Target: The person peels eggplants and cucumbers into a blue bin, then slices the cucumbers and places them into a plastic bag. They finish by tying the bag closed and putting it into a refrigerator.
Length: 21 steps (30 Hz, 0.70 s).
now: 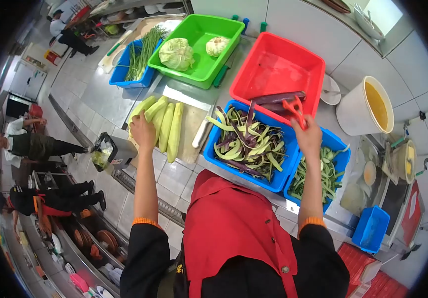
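My left hand is at the left end of a row of peeled eggplants, its fingers curled on the leftmost one. These pale green eggplants lie side by side on a cutting board. In my right hand is a red peeler, held over the near edge of a red tub. Unpeeled purple eggplants lie in that tub. Just below it, a blue tub holds a heap of purple and green peels.
A white-handled knife lies right of the peeled eggplants. Beyond are a green tub with cabbage and cauliflower, and long green stalks. A white bucket stands right. Several people work at left; a bin stands there.
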Each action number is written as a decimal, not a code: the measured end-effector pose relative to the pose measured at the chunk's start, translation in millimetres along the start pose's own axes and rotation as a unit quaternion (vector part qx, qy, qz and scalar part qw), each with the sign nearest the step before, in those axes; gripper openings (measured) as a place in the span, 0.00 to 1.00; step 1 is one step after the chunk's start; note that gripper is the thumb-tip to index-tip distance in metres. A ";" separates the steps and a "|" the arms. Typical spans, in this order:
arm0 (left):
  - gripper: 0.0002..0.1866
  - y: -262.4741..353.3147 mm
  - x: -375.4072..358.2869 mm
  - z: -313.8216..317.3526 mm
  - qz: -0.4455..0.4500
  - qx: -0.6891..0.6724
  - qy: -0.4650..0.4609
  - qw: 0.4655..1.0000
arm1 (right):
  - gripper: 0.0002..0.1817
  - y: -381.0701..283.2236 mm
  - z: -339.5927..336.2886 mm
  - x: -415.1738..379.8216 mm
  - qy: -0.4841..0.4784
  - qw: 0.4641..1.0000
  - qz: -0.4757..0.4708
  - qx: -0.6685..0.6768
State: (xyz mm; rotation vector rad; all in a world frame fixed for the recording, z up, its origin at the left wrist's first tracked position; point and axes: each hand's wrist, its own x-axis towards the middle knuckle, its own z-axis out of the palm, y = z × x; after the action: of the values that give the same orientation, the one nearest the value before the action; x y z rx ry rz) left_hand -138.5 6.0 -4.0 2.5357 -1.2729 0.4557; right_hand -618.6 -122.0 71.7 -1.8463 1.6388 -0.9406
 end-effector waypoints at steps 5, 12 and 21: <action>0.23 -2.3 -8.4 -14.6 0.009 -0.042 -0.039 0.998 | 0.19 42.4 65.6 99.3 -0.030 0.982 -0.047 -0.181; 0.18 7.8 -52.7 -45.6 0.009 -0.140 0.038 0.989 | 0.23 75.9 85.8 125.6 -0.165 0.931 0.217 -0.244; 0.12 31.4 -74.0 -72.6 -0.029 -0.235 -0.040 0.971 | 0.20 77.6 84.9 131.8 0.011 0.950 0.295 -0.105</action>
State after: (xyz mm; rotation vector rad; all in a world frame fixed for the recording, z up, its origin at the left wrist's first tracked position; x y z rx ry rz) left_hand -217.2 68.5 36.4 2.1955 -1.1633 0.0279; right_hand -598.4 -270.7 -18.4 -1.3216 2.1942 -0.5381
